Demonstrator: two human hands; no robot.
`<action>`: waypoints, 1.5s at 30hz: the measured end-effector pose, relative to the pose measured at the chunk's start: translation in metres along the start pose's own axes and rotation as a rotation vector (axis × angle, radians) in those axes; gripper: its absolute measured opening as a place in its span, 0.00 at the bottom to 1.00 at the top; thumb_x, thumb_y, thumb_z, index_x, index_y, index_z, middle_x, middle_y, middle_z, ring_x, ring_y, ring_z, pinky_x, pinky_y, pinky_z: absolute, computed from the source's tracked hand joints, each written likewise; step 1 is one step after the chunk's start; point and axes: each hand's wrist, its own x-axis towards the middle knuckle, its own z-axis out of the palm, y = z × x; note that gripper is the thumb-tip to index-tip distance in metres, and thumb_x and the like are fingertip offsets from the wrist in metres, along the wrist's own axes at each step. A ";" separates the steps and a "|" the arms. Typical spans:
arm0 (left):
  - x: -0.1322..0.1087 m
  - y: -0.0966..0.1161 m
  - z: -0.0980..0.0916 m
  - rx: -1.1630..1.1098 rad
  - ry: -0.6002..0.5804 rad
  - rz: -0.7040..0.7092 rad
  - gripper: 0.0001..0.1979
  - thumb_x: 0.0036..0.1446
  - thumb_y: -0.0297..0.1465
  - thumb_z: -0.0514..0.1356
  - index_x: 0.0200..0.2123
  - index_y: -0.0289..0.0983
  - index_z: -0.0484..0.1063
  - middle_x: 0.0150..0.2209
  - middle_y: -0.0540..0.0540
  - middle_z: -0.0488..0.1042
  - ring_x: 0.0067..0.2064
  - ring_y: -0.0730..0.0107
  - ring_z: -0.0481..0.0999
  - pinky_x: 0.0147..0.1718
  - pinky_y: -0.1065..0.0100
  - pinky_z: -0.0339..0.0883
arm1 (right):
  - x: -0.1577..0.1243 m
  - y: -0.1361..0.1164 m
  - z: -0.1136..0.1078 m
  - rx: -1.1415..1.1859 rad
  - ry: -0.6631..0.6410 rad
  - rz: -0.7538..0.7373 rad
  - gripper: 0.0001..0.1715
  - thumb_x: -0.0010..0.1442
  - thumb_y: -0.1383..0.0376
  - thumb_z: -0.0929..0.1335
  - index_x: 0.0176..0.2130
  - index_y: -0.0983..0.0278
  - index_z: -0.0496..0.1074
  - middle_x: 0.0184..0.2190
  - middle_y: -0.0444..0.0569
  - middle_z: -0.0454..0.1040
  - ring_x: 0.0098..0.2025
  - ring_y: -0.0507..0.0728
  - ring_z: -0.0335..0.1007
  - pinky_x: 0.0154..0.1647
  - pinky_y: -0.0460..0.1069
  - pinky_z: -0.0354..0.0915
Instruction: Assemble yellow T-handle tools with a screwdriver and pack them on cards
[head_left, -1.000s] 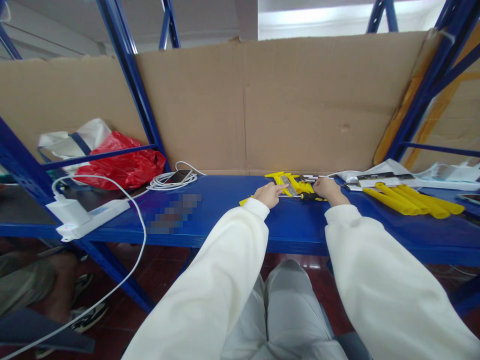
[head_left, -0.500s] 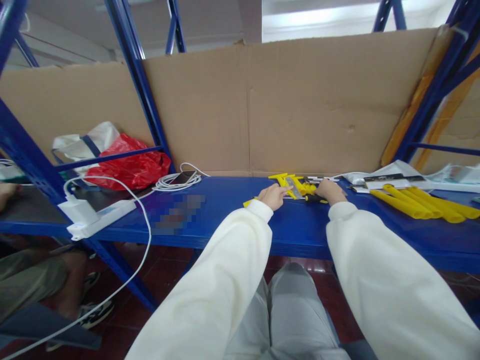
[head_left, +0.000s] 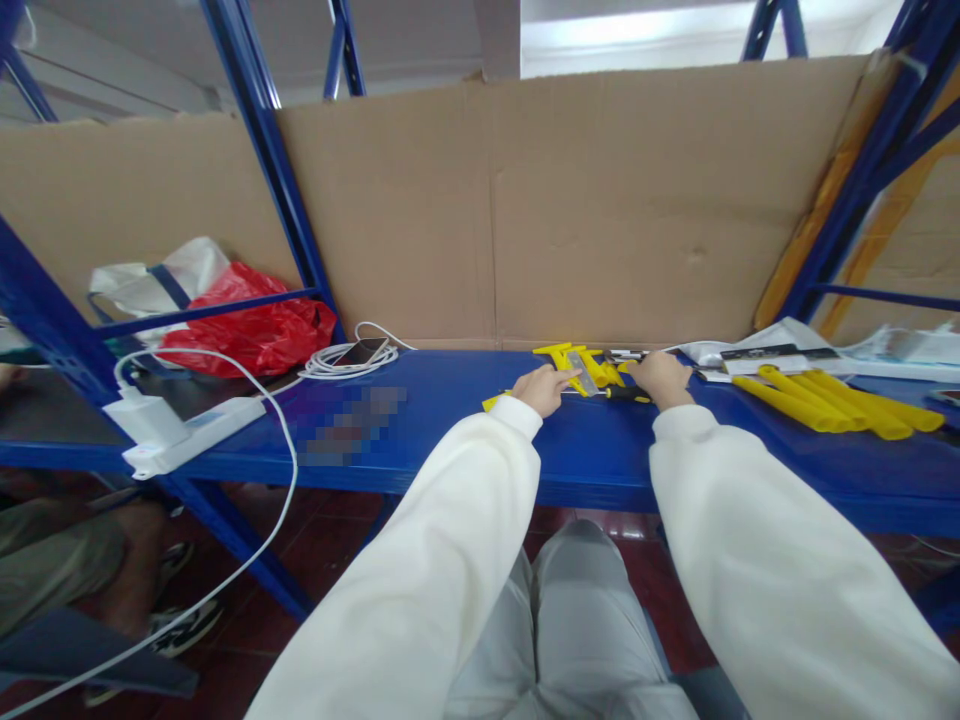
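Observation:
On the blue table, my left hand [head_left: 541, 388] lies with the index finger stretched onto a yellow tool with a flat grey blade [head_left: 583, 372]. Its other fingers are curled, and what they hold, if anything, is hidden. A yellow end [head_left: 491, 402] sticks out to the left of this hand. My right hand [head_left: 661, 378] is closed at the right side of the yellow pieces [head_left: 609, 375], its fingertips mostly hidden. Between the hands lies a screwdriver with a black and yellow handle [head_left: 628, 393]. Another yellow T-shaped piece [head_left: 553, 350] rests behind the left hand.
Several yellow tubes [head_left: 832, 400] lie at the right by dark flat strips [head_left: 780, 352]. At the left are a white power strip [head_left: 196, 436] with a hanging cable, a phone [head_left: 364, 351], coiled white cable [head_left: 330, 363] and a red bag [head_left: 251, 320]. A cardboard wall [head_left: 585, 210] stands behind.
The view has shifted slightly, so everything sits a little further left. Both hands stay at the same yellow tools, with hardly any movement.

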 end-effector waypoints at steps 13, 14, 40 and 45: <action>0.000 0.001 -0.001 -0.007 0.003 0.004 0.24 0.75 0.34 0.53 0.70 0.55 0.70 0.55 0.44 0.79 0.59 0.59 0.79 0.56 0.65 0.72 | 0.009 -0.006 -0.004 1.102 0.034 0.243 0.14 0.69 0.65 0.64 0.50 0.66 0.75 0.38 0.57 0.82 0.39 0.61 0.81 0.34 0.49 0.73; 0.000 0.001 -0.001 -0.006 0.002 0.004 0.24 0.75 0.34 0.53 0.70 0.56 0.70 0.55 0.44 0.79 0.59 0.59 0.79 0.56 0.65 0.72 | 0.010 -0.006 -0.003 1.147 -0.016 0.250 0.14 0.70 0.64 0.64 0.51 0.66 0.73 0.38 0.57 0.82 0.37 0.61 0.81 0.32 0.49 0.72; 0.003 -0.001 0.003 -0.025 0.041 0.043 0.24 0.75 0.31 0.52 0.68 0.51 0.74 0.54 0.41 0.78 0.57 0.59 0.79 0.56 0.66 0.71 | -0.026 -0.031 -0.011 1.179 -0.500 -0.066 0.09 0.66 0.62 0.74 0.37 0.66 0.78 0.31 0.54 0.81 0.35 0.59 0.81 0.35 0.48 0.76; 0.003 -0.002 0.003 -0.028 0.044 0.049 0.24 0.75 0.31 0.53 0.69 0.51 0.73 0.55 0.42 0.78 0.57 0.60 0.79 0.57 0.65 0.71 | -0.030 -0.034 -0.007 1.168 -0.550 -0.046 0.10 0.69 0.72 0.68 0.34 0.65 0.77 0.29 0.51 0.80 0.31 0.55 0.77 0.32 0.46 0.72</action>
